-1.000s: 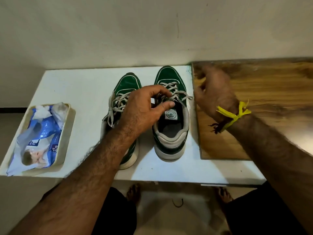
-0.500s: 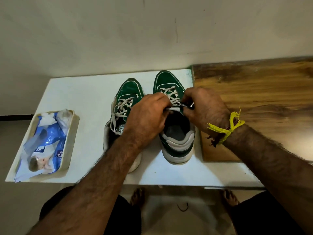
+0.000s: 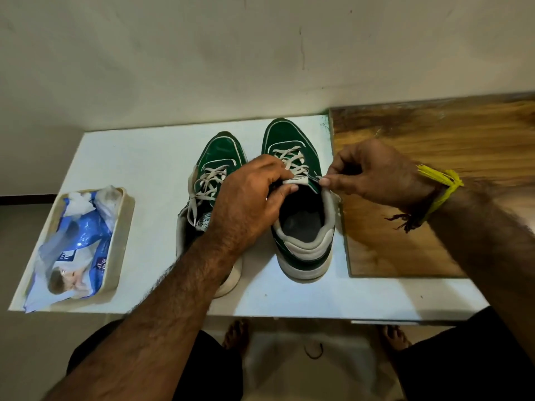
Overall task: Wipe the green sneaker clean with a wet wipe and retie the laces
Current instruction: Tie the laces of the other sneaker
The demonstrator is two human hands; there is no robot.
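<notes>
Two green sneakers with white laces stand side by side on the white table (image 3: 144, 157), toes toward the wall. My left hand (image 3: 249, 204) rests over the gap between them, its fingers pinching the tongue and lace at the throat of the right sneaker (image 3: 301, 204). At that sneaker's right edge my right hand (image 3: 373, 175) pinches a lace end pulled out sideways. The left sneaker (image 3: 214, 169) is partly hidden under my left wrist, its laces loose.
A cream tray (image 3: 121, 235) at the table's left front corner holds a blue wet wipe pack (image 3: 78, 247) and crumpled white wipes. A wooden board (image 3: 434, 146) lies on the table's right side, touching the right sneaker. The wall is just behind.
My right hand came from the wooden board to the right sneaker, took a lace end and drew it out to the right. My left hand closed onto the tongue and lace.
</notes>
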